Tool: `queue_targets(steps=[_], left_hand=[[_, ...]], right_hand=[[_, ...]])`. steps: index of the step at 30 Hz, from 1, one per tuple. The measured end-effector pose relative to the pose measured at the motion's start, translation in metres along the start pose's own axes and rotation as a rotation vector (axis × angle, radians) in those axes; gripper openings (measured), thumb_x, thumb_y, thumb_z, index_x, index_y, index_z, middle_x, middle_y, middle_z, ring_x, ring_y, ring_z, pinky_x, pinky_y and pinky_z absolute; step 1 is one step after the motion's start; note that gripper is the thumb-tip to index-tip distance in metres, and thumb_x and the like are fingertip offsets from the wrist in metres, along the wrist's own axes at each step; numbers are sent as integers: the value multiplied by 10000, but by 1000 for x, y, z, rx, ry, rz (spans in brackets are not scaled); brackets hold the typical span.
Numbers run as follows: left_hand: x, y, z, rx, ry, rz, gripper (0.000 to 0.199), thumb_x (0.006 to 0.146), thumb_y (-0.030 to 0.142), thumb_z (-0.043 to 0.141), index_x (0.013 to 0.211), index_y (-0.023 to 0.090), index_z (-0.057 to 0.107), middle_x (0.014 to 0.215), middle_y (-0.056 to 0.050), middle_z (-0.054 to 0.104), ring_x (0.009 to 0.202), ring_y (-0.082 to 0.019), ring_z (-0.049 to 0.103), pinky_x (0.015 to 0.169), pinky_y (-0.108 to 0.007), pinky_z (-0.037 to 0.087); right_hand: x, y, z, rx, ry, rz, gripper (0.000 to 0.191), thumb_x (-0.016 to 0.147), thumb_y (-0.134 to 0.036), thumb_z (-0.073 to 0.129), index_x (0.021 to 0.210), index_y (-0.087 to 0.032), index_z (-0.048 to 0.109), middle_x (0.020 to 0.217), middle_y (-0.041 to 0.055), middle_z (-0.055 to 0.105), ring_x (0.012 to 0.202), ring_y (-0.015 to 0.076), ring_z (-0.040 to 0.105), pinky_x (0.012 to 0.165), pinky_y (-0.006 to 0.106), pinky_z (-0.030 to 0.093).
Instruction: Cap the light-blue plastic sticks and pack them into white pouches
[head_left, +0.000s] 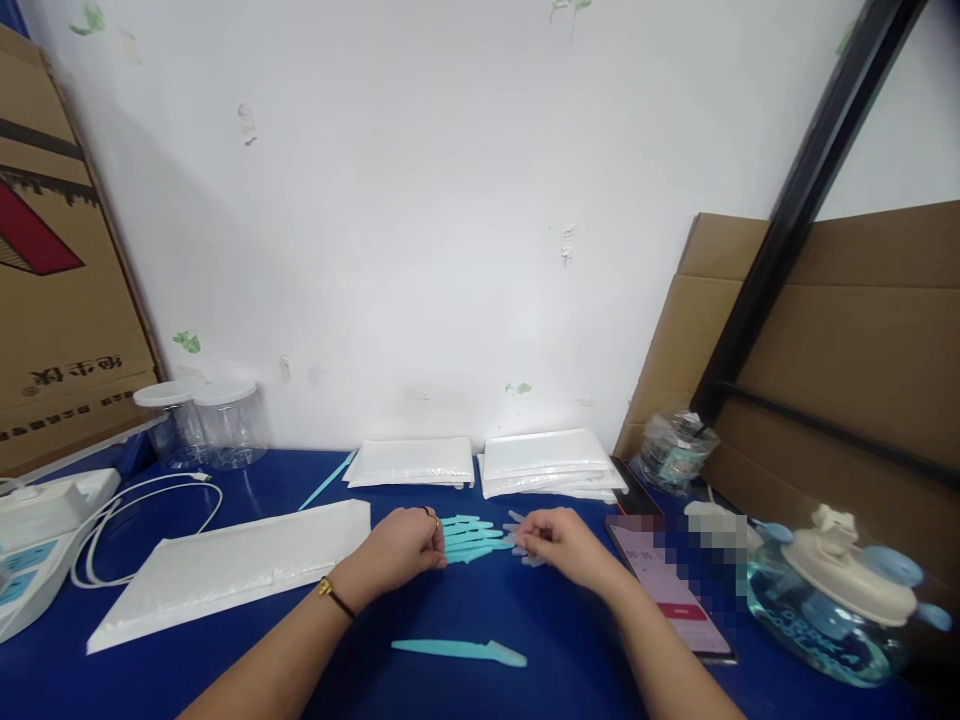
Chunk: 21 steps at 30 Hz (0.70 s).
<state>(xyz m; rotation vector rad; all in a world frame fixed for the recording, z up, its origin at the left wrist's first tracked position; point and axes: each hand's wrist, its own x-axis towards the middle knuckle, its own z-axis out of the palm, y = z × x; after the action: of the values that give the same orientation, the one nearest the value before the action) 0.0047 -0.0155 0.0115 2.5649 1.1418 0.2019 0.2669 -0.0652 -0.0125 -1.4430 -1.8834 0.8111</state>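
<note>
Several teal eyebrow razors (469,538) lie side by side on the blue table between my hands, their clear-capped ends towards the right. My left hand (405,548) is closed, fingers curled over the handle ends and hiding them. At the capped ends, my right hand (564,543) is closed with thumb and forefinger pinching one razor's tip; its fingers hide part of the caps. Nearer to me, apart from the group, a single teal razor (450,649) lies flat. Another thin teal stick (328,482) lies further back on the left.
White padded envelopes stand in two stacks, left (412,462) and right (547,462), against the wall. One larger envelope (240,560) lies left. A phone (694,610) and a teal-tinted water bottle (832,600) are right; clear jars (232,430), a cable and a power strip (45,540) left.
</note>
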Motion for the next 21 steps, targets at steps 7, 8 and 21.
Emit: queue_targets(steps=[7, 8, 21], left_hand=[[-10, 16, -7, -86, 35, 32, 374, 663, 476, 682, 949, 243, 622, 922, -2, 587, 801, -170, 556, 646, -234, 378], [-14, 22, -8, -115, -14, 75, 408, 631, 507, 703, 941, 252, 628, 915, 7, 589, 790, -166, 555, 627, -229, 375], [-12, 38, 20, -177, -52, 60, 118, 789, 329, 556, 774, 225, 608, 728, 21, 627, 660, -133, 538, 567, -220, 324]], right_hand=[[3, 14, -20, -106, 251, 34, 207, 757, -319, 615, 867, -161, 692, 648, 20, 631, 575, 144, 533, 544, 257, 406], [2, 12, -21, -96, 239, 22, 187, 771, -313, 599, 832, -162, 690, 651, 21, 629, 581, 142, 533, 542, 252, 401], [-16, -27, 6, 196, -373, 65, 203, 714, -343, 679, 800, -162, 706, 612, -8, 623, 468, 82, 507, 461, 188, 400]])
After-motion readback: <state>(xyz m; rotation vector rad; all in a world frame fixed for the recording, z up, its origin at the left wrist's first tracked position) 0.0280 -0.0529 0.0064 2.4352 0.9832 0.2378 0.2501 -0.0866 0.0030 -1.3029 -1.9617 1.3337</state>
